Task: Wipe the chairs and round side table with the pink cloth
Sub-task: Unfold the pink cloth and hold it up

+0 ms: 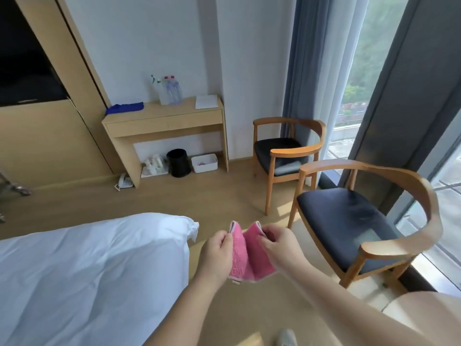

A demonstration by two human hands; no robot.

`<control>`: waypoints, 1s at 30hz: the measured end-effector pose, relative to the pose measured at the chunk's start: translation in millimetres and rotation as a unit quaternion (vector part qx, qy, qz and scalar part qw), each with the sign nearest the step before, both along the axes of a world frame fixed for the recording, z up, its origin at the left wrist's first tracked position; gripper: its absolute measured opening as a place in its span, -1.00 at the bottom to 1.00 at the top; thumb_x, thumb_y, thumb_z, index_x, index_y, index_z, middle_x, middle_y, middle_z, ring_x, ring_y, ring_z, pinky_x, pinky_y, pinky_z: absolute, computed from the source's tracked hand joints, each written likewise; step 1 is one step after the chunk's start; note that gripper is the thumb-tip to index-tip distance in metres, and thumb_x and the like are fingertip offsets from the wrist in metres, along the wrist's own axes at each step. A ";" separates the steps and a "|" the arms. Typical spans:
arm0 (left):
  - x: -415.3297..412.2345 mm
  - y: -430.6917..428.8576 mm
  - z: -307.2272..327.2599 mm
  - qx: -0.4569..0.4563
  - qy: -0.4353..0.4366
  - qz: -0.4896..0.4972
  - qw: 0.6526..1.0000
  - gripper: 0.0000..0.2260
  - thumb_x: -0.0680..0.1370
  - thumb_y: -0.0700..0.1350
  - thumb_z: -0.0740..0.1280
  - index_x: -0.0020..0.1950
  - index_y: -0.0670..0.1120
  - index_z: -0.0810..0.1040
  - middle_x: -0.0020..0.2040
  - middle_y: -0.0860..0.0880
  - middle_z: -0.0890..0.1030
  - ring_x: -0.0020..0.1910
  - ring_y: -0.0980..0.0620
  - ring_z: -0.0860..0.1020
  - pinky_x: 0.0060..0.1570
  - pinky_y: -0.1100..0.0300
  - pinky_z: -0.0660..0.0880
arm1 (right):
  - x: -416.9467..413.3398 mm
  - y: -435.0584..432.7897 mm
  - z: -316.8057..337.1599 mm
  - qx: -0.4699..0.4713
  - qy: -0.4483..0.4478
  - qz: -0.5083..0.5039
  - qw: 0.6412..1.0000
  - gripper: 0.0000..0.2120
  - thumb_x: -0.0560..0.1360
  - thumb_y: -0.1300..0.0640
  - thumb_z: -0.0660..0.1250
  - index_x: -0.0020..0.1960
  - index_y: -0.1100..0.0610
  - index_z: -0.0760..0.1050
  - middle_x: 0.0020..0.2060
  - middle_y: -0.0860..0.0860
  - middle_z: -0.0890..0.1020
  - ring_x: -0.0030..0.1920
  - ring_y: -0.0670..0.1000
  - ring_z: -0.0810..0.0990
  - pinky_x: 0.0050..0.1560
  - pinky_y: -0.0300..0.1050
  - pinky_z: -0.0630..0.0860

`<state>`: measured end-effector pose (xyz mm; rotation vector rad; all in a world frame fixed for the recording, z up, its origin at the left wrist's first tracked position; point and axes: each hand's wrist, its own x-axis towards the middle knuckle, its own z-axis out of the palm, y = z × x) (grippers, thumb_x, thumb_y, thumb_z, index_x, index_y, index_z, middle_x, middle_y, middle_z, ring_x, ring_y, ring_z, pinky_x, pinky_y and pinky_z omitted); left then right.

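Observation:
The pink cloth hangs folded between my two hands above the wooden floor. My left hand pinches its left top edge and my right hand pinches its right top edge. A wooden armchair with a dark blue seat stands just right of my hands by the window. A second matching armchair stands farther back near the curtain. A pale rounded surface shows at the lower right corner; I cannot tell whether it is the round side table.
The bed with a white duvet fills the lower left. A wooden desk against the far wall carries water bottles and a blue cloth. Under it stand a black bin, a white box and a phone.

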<state>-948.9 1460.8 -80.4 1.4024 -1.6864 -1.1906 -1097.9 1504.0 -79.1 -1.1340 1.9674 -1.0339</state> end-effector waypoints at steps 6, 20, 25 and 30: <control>-46.9 -125.6 -19.9 -0.006 -0.017 0.086 0.996 -0.69 0.61 -0.05 0.17 -0.34 -0.02 0.34 -0.45 0.11 0.30 -0.41 0.07 0.29 -0.35 0.14 0.21 | -63.7 -134.5 -19.1 -0.007 -0.017 0.020 1.000 -0.86 0.55 0.16 0.27 -0.03 0.16 0.59 -0.11 0.12 0.66 -0.21 -0.05 0.51 -0.29 -0.25 0.39; -143.2 -385.7 -15.0 -0.046 -0.076 0.113 0.990 -0.70 0.60 -0.08 0.22 -0.26 -0.24 0.36 -0.40 -0.02 0.29 -0.42 0.06 0.27 -0.40 0.13 0.17 | -192.5 -414.8 1.3 0.020 0.047 0.083 0.995 -0.89 0.55 0.12 0.25 -0.07 0.11 0.53 -0.18 0.03 0.63 -0.12 0.04 0.59 -0.10 -0.02 0.54; -143.2 -493.5 -30.6 -0.023 -0.055 0.113 0.992 -0.69 0.60 -0.01 0.19 -0.17 -0.24 0.47 -0.38 -0.04 0.36 -0.40 0.04 0.34 -0.38 0.13 0.23 | -204.3 -517.5 -4.9 0.003 0.052 0.065 0.997 -0.85 0.57 0.07 0.31 0.14 -0.02 0.48 -0.02 -0.13 0.60 0.00 -0.07 0.57 -0.11 -0.21 0.46; -133.5 -613.2 -29.7 0.007 0.000 0.088 0.996 -0.76 0.61 -0.01 0.18 -0.12 -0.09 0.54 -0.33 -0.01 0.45 -0.35 0.04 0.41 -0.33 0.13 0.31 | -190.4 -628.7 -10.1 -0.021 0.056 0.020 0.998 -0.79 0.55 0.04 0.36 0.14 -0.02 0.41 -0.01 -0.12 0.54 -0.01 -0.08 0.54 -0.06 -0.22 0.51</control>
